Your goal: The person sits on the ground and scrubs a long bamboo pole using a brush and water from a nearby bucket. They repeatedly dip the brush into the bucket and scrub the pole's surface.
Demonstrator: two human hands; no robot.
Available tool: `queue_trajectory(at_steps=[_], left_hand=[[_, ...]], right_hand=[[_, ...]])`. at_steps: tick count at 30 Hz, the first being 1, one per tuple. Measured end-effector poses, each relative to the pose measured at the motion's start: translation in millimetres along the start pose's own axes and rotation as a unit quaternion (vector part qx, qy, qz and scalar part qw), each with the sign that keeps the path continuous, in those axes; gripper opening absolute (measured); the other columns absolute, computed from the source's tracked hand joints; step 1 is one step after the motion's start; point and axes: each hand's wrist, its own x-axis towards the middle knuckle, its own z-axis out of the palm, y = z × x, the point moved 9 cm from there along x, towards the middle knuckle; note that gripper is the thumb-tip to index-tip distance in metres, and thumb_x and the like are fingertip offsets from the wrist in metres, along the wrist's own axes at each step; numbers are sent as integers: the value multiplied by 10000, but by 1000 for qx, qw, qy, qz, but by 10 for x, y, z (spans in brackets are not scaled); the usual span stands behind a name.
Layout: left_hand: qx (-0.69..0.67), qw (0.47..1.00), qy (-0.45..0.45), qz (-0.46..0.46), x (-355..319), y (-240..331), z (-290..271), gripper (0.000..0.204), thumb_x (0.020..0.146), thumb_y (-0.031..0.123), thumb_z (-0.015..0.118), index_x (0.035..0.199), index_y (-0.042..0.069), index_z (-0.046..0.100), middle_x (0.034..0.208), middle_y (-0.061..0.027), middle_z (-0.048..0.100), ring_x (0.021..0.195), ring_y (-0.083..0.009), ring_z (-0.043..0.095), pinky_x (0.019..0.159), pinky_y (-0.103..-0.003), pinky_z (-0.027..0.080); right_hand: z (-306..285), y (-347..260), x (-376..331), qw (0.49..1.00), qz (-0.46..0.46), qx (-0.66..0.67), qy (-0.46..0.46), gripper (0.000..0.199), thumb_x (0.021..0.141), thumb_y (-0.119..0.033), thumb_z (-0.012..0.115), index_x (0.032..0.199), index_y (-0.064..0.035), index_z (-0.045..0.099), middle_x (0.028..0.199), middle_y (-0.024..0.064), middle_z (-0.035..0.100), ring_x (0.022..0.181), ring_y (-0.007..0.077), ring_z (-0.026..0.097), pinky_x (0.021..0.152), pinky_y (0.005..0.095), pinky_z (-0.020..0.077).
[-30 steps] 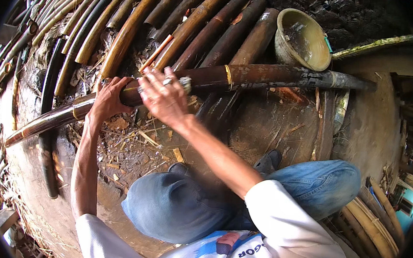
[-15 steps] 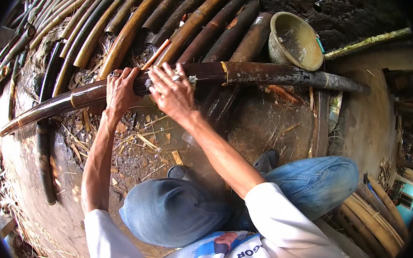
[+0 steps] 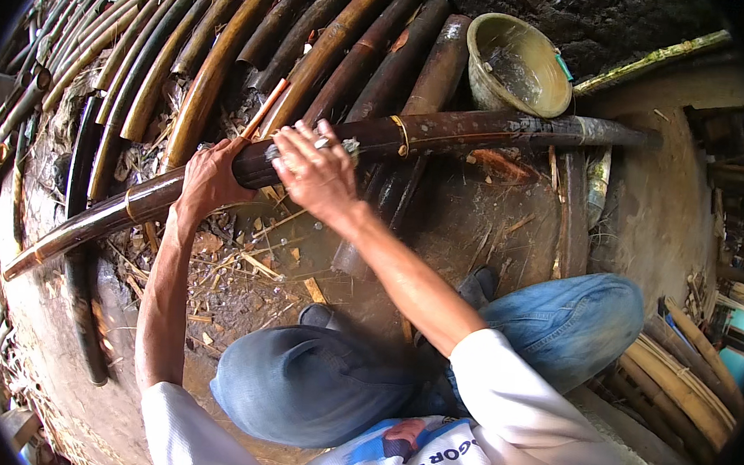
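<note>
A long, dark, wet bamboo pole [image 3: 450, 134] lies crosswise in front of me, its left end slanting toward me. My left hand [image 3: 211, 174] grips the pole left of its middle, the thumb on the near side and the fingers over the top. Just to the right, my right hand [image 3: 316, 165] presses on the pole with fingers bent over it, slightly blurred by motion. A greyish wad [image 3: 351, 149] shows at the edge of that hand, mostly hidden under the palm and fingers.
Many bamboo poles [image 3: 218, 80] lie side by side beyond, at the far left. A bowl-like basin [image 3: 480, 75] of water stands behind the pole. Wood chips [image 3: 258, 264] litter the wet ground near my knees. More bamboo [image 3: 683, 388] is stacked at right.
The pole's left end has come slightly nearer to me. My left hand has turned and shifted a little left and down along with it. My right hand still rubs at nearly the same spot.
</note>
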Motion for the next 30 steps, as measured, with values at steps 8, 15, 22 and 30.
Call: queue_trajectory(at_steps=[8,15,22,30], left_hand=[[2,998,-46,-41,-48,-69,73,865,545,393,965,1310,103,683,1208,-146,753,1077,-372,732,933,-492,574],[-36,992,-110,-46,255,-119,124,932,544,370,961,1402,156,665,1216,-148,773,1134,-350,734,1003,-484,567],[-68,955,-266,-109,349,-331,297,1045,517,420,976,1462,136,633,1174,-168,789,1102,-313,758,989,-425,585],[9,954,-284,-97,488,-361,366,1263,536,465,1017,1593,78,446,1440,-203,625,1332,-360,619,1143,-468,477]], right_hand=[[-1351,2617,-394,949,235,-203,-47,333,1066,-349,575,1106,-55,723,1129,201,727,1062,443,698,849,568,580],[260,-100,184,999,-36,-29,-19,311,978,-346,682,1170,-117,770,1199,156,773,1258,351,680,1136,536,498],[-1615,2459,-245,946,169,-265,75,322,1083,-315,574,1286,-115,723,1370,216,693,1166,429,718,1044,529,572],[-108,123,70,999,-11,28,23,301,960,-286,771,1198,-102,784,1306,83,757,1293,301,670,1177,543,430]])
